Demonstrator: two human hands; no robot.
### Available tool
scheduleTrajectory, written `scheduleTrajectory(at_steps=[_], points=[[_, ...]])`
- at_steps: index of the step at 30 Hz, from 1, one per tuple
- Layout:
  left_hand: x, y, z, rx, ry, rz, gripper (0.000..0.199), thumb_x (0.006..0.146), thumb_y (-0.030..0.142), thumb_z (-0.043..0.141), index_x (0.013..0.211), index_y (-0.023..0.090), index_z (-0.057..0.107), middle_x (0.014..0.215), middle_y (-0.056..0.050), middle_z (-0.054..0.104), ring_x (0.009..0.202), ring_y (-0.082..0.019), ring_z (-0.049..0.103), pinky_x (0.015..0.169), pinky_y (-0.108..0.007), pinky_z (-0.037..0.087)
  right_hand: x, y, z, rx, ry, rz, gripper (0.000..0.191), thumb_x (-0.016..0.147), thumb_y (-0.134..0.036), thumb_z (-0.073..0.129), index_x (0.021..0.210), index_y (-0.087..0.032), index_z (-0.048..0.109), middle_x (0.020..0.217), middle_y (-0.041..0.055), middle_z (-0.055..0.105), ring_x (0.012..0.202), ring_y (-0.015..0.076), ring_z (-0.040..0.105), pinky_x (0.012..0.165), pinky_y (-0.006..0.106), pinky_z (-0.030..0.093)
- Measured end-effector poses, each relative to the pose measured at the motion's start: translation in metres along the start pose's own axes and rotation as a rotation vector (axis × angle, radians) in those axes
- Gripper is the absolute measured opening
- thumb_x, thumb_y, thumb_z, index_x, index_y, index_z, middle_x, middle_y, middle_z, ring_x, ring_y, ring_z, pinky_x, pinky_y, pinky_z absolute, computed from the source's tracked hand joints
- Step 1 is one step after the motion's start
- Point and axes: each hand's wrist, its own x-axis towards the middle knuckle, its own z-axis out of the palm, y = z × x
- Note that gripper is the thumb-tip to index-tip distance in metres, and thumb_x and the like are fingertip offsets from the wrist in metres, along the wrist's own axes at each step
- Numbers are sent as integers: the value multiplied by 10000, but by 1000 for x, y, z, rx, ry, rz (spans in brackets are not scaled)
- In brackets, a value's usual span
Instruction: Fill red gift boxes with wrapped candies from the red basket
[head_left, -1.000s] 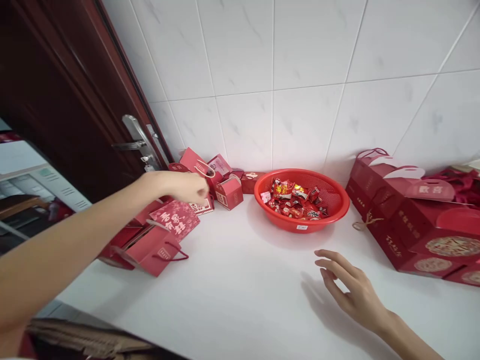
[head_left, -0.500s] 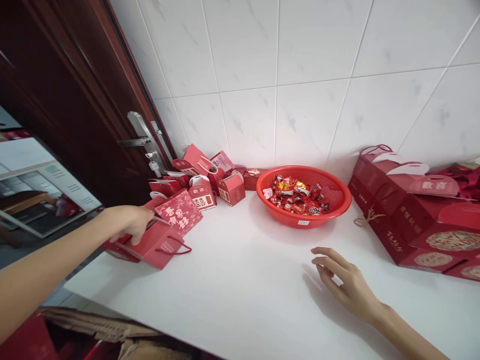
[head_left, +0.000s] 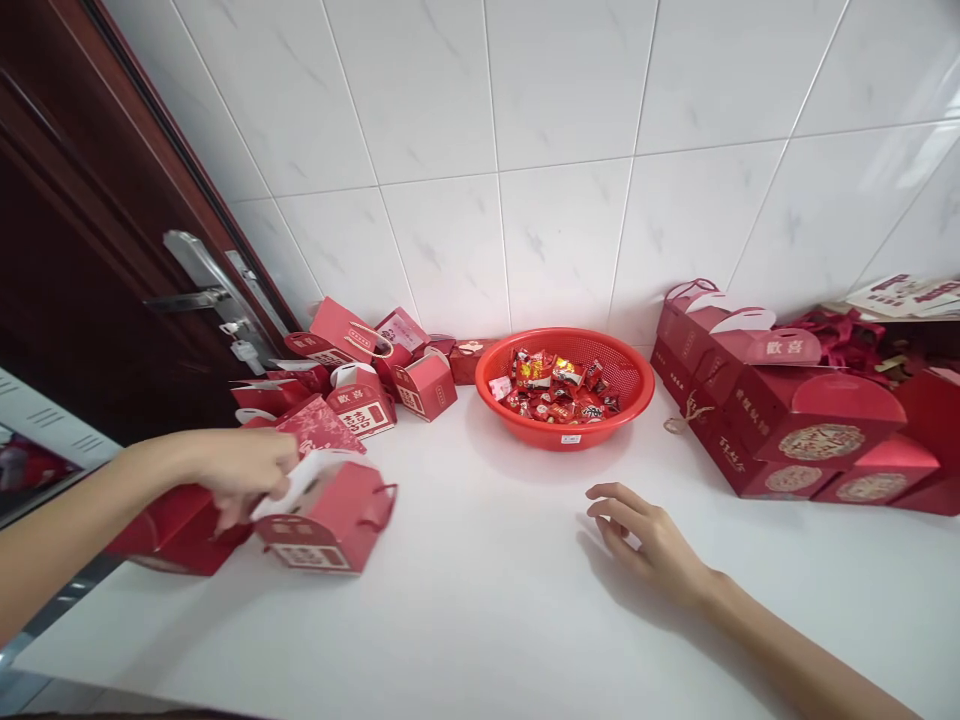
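On the left, my left hand (head_left: 251, 475) has its fingers bent round the left edge of a red gift box (head_left: 330, 520). The box is open at the top, with a white inner flap and a dark red cord handle on its right. Some fingertips are hidden by the box edge. Another red box (head_left: 184, 530) lies open just beneath and left of that hand. My right hand (head_left: 649, 540) rests over the white table (head_left: 480, 600), its fingers loosely curled and apart, holding nothing. Beyond it stands a red plastic basket (head_left: 570, 435) of wrapped candies (head_left: 559, 385).
Several red boxes (head_left: 427, 385) cluster against the tiled wall at the back left. Larger red boxes (head_left: 817, 415) are stacked at the right. A dark wooden door (head_left: 90, 250) with a metal handle (head_left: 202, 290) borders the table's left side.
My left hand has drawn the gift box to the right and turned it, so its printed end faces me. The view has swung right; my right hand keeps nearly the same pose.
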Motion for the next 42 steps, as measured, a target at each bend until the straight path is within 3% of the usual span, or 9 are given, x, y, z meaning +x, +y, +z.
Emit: scheduleTrajectory(at_steps=[2, 5, 9, 14, 20, 24, 28, 34, 42], points=[[-3, 41, -13, -45, -168, 161, 86, 657, 231, 546, 586, 188, 521, 476, -1, 581, 454, -175, 578, 469, -209, 341, 1, 1, 2, 13, 3, 20, 243, 992, -198, 376, 983, -208, 619, 1083, 109, 688, 549, 101, 596, 538, 271, 549], [-5, 104, -20, -50, -214, 464, 177, 757, 282, 531, 627, 173, 584, 629, -23, 653, 561, -157, 607, 558, -225, 412, 4, 0, 1, 34, 26, 71, 220, 1009, -264, 405, 1087, -210, 604, 997, 93, 689, 575, 121, 612, 575, 291, 568], [6, 170, -5, 51, -137, 688, 191, 768, 257, 541, 592, 184, 559, 616, -1, 638, 549, -137, 564, 533, -228, 376, 10, -5, -6, 102, 117, 103, 300, 1020, -332, 446, 1292, -223, 513, 1030, 91, 678, 671, 140, 645, 647, 300, 589], [19, 213, 20, 37, 1, 865, 216, 806, 289, 540, 630, 178, 600, 665, -22, 677, 564, -144, 560, 522, -248, 368, 15, -13, -21, 120, 169, 84, 425, 1046, -385, 386, 1460, -300, 432, 1350, 130, 578, 895, 169, 673, 785, 327, 600], [19, 222, 39, -158, 69, 972, 313, 870, 276, 522, 1151, 218, 647, 849, -4, 712, 724, -168, 637, 625, -243, 431, 17, -25, -36, 38, -9, 135, 398, 1040, -439, 387, 1379, -346, 573, 1563, 114, 388, 947, 180, 676, 857, 378, 591], [20, 220, 45, -129, 73, 1017, 319, 899, 224, 450, 1057, 217, 728, 904, -10, 719, 794, -169, 635, 692, -252, 426, 19, -28, -39, 91, 26, 146, 327, 1036, -436, 397, 1143, -254, 647, 1452, 128, 518, 1180, 243, 622, 884, 368, 573], [21, 215, 46, -91, 9, 998, 303, 887, 385, 553, 1062, 217, 734, 987, -30, 728, 861, -210, 660, 704, -262, 442, 21, -28, -42, 126, 95, 176, 332, 1050, -403, 371, 928, -229, 626, 1337, 119, 602, 1266, 253, 575, 967, 402, 522], [19, 204, 50, -40, -74, 904, 788, 756, 618, 710, 1437, 262, 537, 1429, -83, 600, 1233, -318, 590, 914, -311, 472, 22, -32, -46, 243, 111, 208, 272, 975, -438, 549, 811, -226, 506, 1087, 119, 661, 1288, 289, 559, 914, 389, 520], [17, 196, 55, -39, -133, 901, 835, 753, 657, 701, 1463, 278, 479, 1432, -80, 597, 1205, -314, 617, 906, -311, 481, 23, -30, -69, 383, -75, 285, 364, 919, -448, 639, 686, -202, 505, 1308, 107, 644, 1196, 282, 619, 992, 430, 509]])
